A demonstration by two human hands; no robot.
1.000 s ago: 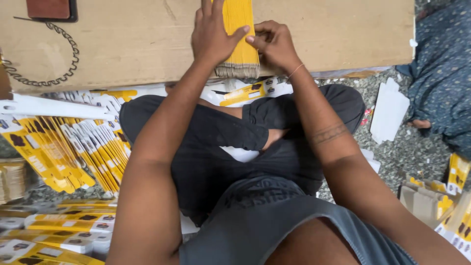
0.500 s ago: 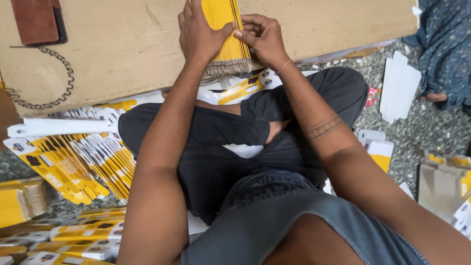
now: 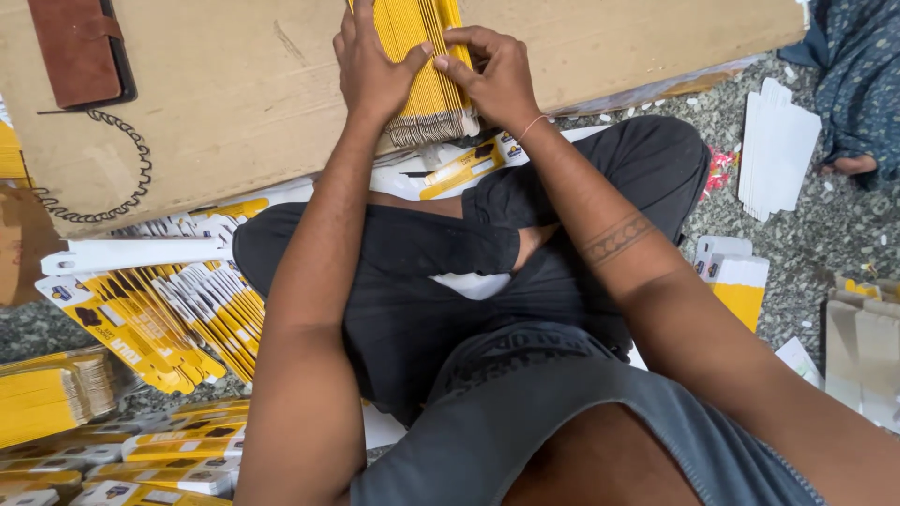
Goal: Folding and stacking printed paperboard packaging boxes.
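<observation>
Two forearms run up from the bottom of the frame, and we follow them over grey shorts (image 3: 562, 412) and crossed legs in black trousers (image 3: 441, 272) to the hands at the top centre. At the lower left we see flat yellow-and-white printed cards (image 3: 150, 459) lying in rows, and above them a fanned heap of the same cards (image 3: 159, 319) with a long white strip (image 3: 131, 255) across its top. A yellow bundle (image 3: 42, 398) sits at the left edge.

Further up, the left hand (image 3: 375, 70) and the right hand (image 3: 492, 75) press against a thick stack of yellow cards (image 3: 431, 84) from either side. The stack stands on its edge on a big brown cardboard sheet (image 3: 244, 94) that fills the upper part of the frame. We see the stack as many thin yellow sheets packed tight, their edges forming fine lines, with a paler frayed-looking end near the cardboard's lower edge; its top runs out of the frame. The left hand's fingers curl around the stack's left face, thumb on the front. The right hand's fingers are bent, tips pinching at the sheets near the thumb of the other hand.

A brown wallet-like case (image 3: 80, 47) lies at the upper left, a coiled cord (image 3: 131, 178) below it. At the right, white folded cards (image 3: 773, 145) rest on the speckled floor (image 3: 825, 234).
</observation>
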